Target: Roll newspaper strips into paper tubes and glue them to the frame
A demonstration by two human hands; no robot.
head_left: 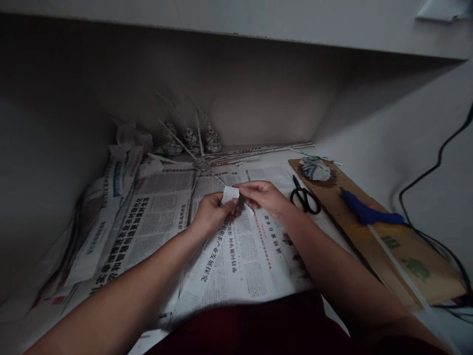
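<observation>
Over the newspaper, a small piece of white paper (230,194) is pinched between the thumb and fingers of my left hand (213,213). My right hand (263,196) is closed at the right edge of that paper, fingertips pressed together. A thin paper strand (219,178) reaches from the paper toward a small woven paper piece (201,164) with sticks radiating from it. Another thin end pokes out below my right fingers. What lies inside the right fingers is partly hidden.
Newspaper sheets (168,212) cover the table. Three woven paper shapes (192,141) stand behind, near long paper sticks (266,148). Black scissors (305,197) lie right of my hands. A cardboard sheet (391,246) bears a blue glue gun (369,211) and a crumpled grey wad (315,169). A black cable (424,172) hangs right.
</observation>
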